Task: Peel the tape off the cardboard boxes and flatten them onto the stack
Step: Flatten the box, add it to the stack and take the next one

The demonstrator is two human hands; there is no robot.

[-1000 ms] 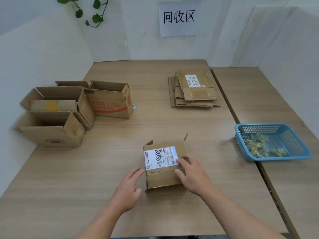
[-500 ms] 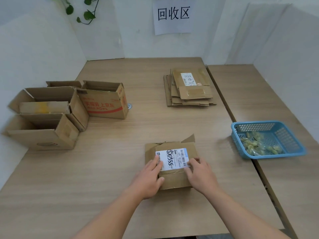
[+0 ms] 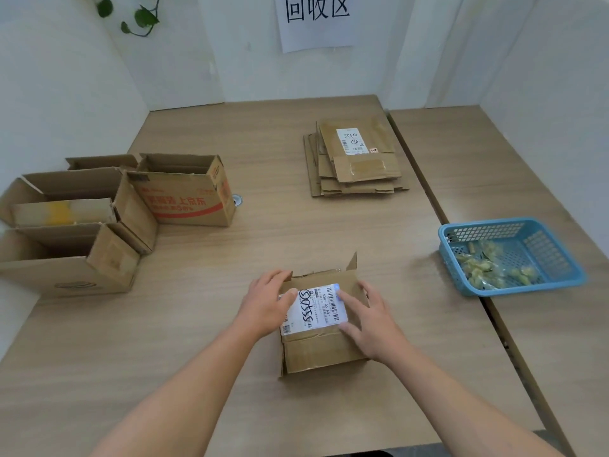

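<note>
Small box [image 3: 316, 351] sits on the counter [image 3: 197, 341] directly under both hands, white shipping label [image 3: 313, 308] up, one flap [image 3: 352, 263] standing at the corner beyond the right hand. Left hand [image 3: 267, 303] grips it: fingers curled over the far-left top edge, thumb on the label. Right hand [image 3: 369, 321] lies flat and spread on top, index on the label corner, holding nothing. Box is not flat yet; can't tell if tape remains on the seams. Risks, my read: if any seam is taped, pressing down crushes or tears the board instead of folding it. The label seems to bridge the top seam, which would hold the flaps together. The wood-look laminate looks slick, so an uneven push could skid the box away from the hands. Stack [image 3: 356, 159] of flattened boxes is well beyond the right hand, so a sprung-open box could knock it askew on landing. Blue basket [image 3: 524, 288] with crumpled wads sits out past the right hand; open boxes [image 3: 184, 192] are well off past the left. White walls, paper sign [image 3: 316, 18], trailing plant [image 3: 138, 18].
</note>
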